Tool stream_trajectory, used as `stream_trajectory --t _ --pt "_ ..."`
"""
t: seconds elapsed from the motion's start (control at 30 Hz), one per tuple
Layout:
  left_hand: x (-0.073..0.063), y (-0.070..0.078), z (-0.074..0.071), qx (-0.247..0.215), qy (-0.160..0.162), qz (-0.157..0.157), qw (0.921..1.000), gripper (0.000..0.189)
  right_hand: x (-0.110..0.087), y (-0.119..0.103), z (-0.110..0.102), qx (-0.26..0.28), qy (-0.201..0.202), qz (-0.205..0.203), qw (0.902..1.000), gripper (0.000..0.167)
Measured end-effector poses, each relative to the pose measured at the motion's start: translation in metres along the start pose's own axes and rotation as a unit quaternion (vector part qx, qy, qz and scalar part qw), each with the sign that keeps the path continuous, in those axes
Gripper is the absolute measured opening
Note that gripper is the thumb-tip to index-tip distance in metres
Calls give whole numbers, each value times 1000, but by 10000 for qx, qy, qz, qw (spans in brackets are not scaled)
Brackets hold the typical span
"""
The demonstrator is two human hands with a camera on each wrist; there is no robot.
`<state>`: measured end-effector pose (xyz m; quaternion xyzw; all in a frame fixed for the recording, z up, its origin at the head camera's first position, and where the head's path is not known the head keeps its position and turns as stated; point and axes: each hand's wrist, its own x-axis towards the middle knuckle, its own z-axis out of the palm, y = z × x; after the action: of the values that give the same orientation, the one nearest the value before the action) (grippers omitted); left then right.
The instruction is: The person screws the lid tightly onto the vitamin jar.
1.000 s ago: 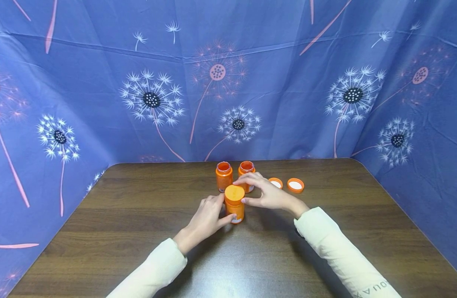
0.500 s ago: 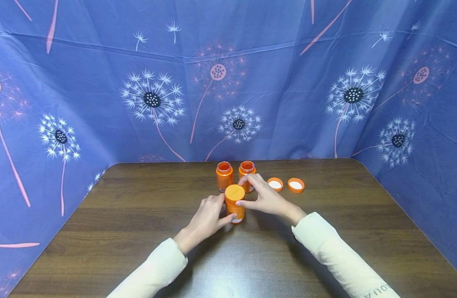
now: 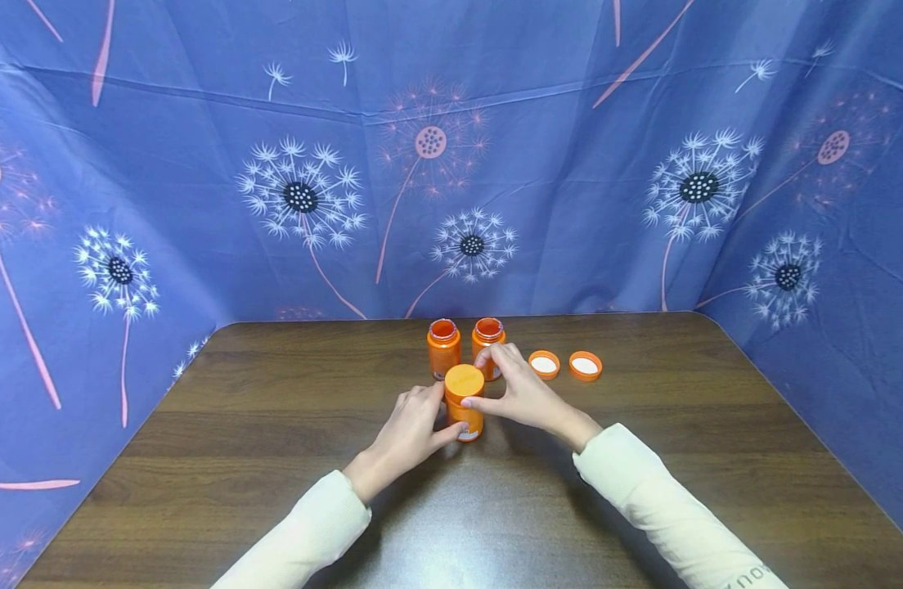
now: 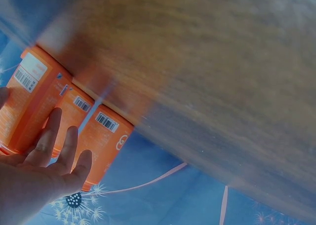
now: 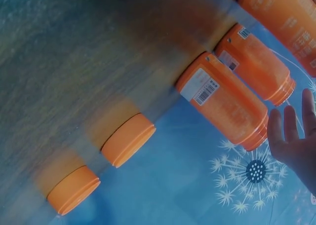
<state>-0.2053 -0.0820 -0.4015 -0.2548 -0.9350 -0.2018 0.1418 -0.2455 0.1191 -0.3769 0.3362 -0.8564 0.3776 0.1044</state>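
Note:
An orange pill bottle with its orange cap on top stands upright on the table in the head view. My left hand holds the bottle's body from the left, thumb in front and fingers behind. From the right, my right hand pinches the cap's side between thumb and index finger. Two uncapped orange bottles stand behind, the left one in plain sight and the right one partly hidden by my right hand. In the left wrist view the held bottle shows a barcode label.
Two loose orange caps, a nearer-in one and an outer one, lie on the table right of the bottles, white insides up. A blue dandelion-print cloth hangs behind the wooden table.
My right hand's thumb has moved left across the cap's front, and its index finger has drawn back to the right around the rim. The left hand and bottle have stayed in place.

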Motion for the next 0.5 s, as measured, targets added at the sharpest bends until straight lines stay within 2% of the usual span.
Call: stream_trajectory --t 0.13,0.37,0.5 --pt "0 0 0 -23 26 18 10000 46 0 1 -3 -13 -122 26 9999 51" --pt "0 0 0 -27 41 10 10000 47 0 4 -10 381 -745 -110 9964 62" --pt "0 0 1 32 43 13 10000 47 1 7 -14 525 -1027 -265 9930 58"
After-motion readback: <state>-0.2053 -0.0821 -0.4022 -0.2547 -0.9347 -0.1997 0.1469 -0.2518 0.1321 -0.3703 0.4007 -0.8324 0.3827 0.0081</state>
